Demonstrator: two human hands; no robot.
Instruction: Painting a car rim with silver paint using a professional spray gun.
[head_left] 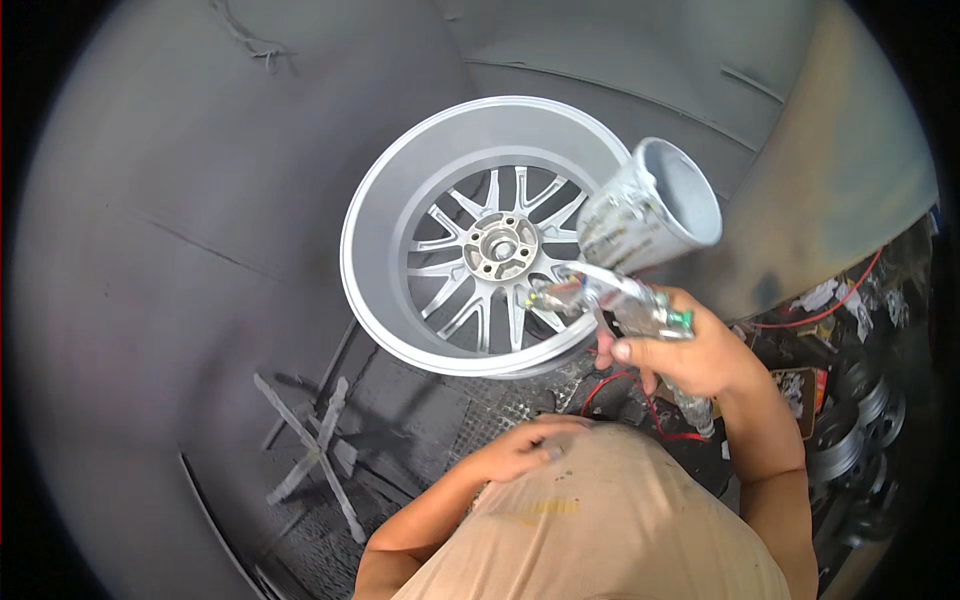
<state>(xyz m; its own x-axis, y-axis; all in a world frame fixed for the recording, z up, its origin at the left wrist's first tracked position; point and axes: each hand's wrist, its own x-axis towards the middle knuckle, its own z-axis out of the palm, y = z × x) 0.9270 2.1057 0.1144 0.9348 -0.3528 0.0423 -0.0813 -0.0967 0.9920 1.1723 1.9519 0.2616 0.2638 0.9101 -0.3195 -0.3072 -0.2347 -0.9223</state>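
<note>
A silver multi-spoke wheel rim lies in front of me with its open barrel facing up toward me. My right hand is closed round the handle of a spray gun, over the rim's right edge. On top of the gun sits a paint-streaked grey cup, its mouth open and tilted to the right. The gun's nozzle points left, across the spokes. My left hand rests on the front of my beige shirt, fingers stretched out and nothing seen in it.
A grey cross-shaped stand is at lower left. A red hose hangs below the gun. Several other wheels are stacked at right, near a box of scraps. Dark grey walls surround the rim, and a curved tan panel stands at right.
</note>
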